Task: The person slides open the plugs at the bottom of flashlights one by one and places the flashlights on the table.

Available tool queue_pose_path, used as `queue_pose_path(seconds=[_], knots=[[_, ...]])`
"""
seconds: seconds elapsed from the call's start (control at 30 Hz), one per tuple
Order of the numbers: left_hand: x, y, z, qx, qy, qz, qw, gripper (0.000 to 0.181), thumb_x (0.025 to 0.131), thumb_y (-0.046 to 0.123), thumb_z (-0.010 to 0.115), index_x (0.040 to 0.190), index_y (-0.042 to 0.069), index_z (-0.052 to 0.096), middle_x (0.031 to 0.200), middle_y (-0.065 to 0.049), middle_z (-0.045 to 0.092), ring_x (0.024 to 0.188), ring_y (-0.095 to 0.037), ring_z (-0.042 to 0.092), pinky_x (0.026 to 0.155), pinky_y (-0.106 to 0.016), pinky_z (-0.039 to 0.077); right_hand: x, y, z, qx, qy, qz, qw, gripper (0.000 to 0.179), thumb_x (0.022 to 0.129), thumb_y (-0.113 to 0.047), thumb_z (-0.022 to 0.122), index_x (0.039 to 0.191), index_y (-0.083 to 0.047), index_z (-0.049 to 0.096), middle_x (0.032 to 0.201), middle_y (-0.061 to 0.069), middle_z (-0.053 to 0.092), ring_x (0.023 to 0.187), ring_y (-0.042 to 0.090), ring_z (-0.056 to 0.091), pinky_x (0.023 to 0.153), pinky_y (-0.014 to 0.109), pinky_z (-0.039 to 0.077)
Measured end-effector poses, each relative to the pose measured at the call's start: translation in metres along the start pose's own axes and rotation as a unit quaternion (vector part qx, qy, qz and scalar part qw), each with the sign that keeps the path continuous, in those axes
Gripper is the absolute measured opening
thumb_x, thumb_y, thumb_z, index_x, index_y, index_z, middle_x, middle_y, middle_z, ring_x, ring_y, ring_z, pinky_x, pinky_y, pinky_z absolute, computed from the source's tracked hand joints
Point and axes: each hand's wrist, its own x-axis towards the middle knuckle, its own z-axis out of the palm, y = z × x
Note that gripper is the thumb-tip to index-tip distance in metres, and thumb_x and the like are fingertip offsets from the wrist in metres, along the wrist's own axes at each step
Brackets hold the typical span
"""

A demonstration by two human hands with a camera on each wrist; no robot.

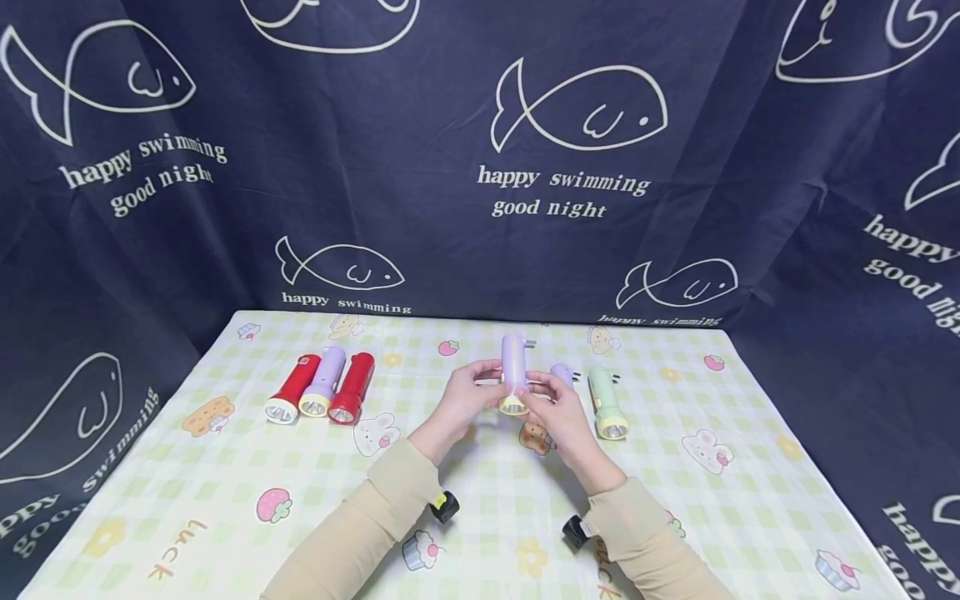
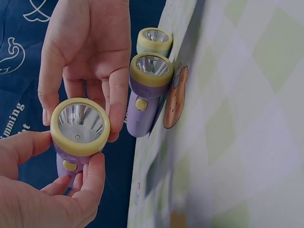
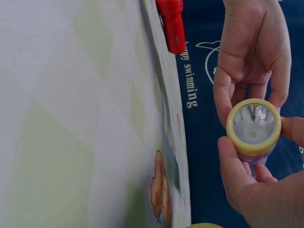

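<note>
A purple flashlight (image 1: 513,360) with a yellow head is held lens toward me, tilted, above the table. My left hand (image 1: 463,407) grips its left side and my right hand (image 1: 564,417) its right side, near the head. Two metal plug prongs (image 1: 530,343) stick out from its far end. In the left wrist view, its round lens (image 2: 80,122) and yellow switch (image 2: 70,165) show between the fingers of both hands. Just beyond my right hand lie another purple flashlight (image 2: 145,107), mostly hidden in the head view, and a green flashlight (image 1: 602,387) with a yellow head.
On the left side of the table lie a red flashlight with a white head (image 1: 281,408), a purple flashlight (image 1: 327,371) and an all-red flashlight (image 1: 356,385), side by side. A checked cloth (image 1: 480,533) covers the table; a dark blue curtain (image 1: 450,167) hangs behind it.
</note>
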Motion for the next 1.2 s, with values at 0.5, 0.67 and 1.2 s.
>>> queue_pose_path(seconds=[0.5,0.67,1.2], knots=[[0.010,-0.011,0.002,-0.006,-0.001,-0.058,0.9983,0.049,0.080,-0.001,0.067,0.126,-0.002,0.054,0.115,-0.017,0.057,0.086,-0.020,0.062,0.073,-0.031,0.057,0.007,0.001,-0.006,-0.235,0.008,-0.047,0.9709,0.046,0.083,-0.023,0.071,0.119,0.002,0.059,0.101,0.013,0.067,0.090,0.022,0.063,0.076,0.029,0.054],[0.013,-0.015,0.006,-0.007,-0.006,-0.061,0.9981,0.049,0.078,-0.002,0.067,0.126,-0.004,0.054,0.112,-0.017,0.059,0.081,-0.019,0.062,0.071,-0.031,0.058,0.009,0.000,-0.008,-0.276,0.004,-0.048,0.9599,0.044,0.083,-0.022,0.070,0.117,0.004,0.061,0.099,0.013,0.068,0.090,0.024,0.065,0.077,0.032,0.055],[0.017,-0.023,0.018,0.030,0.011,-0.060,0.9977,0.050,0.076,-0.005,0.068,0.123,-0.007,0.054,0.100,-0.015,0.059,0.080,-0.018,0.057,0.067,-0.029,0.057,0.010,-0.010,-0.011,-0.366,-0.016,-0.044,0.9296,0.034,0.082,-0.015,0.070,0.106,0.009,0.065,0.092,0.020,0.069,0.083,0.029,0.067,0.073,0.036,0.056]])
